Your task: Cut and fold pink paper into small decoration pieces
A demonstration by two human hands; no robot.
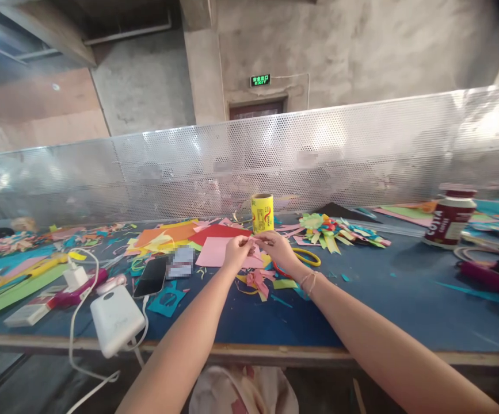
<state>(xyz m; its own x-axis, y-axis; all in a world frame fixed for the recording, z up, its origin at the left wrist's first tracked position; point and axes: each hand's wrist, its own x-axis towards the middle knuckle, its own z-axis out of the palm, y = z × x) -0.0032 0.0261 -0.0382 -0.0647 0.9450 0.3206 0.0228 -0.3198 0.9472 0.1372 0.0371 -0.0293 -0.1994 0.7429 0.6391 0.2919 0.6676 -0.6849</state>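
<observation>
My left hand (237,253) and my right hand (277,248) meet over the middle of the table, fingertips pinched close together. Whatever they hold between them is small and mostly covered by the fingers; I cannot make it out. Beneath and behind the hands lies a pink paper sheet (210,253), with a red sheet (214,233) beyond it. Just past the fingertips a yellow roll (262,213) stands upright. Scissors with yellow handles (309,257) lie beside my right hand. Cut pink paper strips (260,280) are bunched below the hands.
On the left are a phone (151,277), a white power bank (117,319) with cables over the table edge, and a purple glue gun (80,290). A fringed paper bundle (335,230) and a Costa bottle (450,218) stand right. A perforated metal panel (167,172) runs behind.
</observation>
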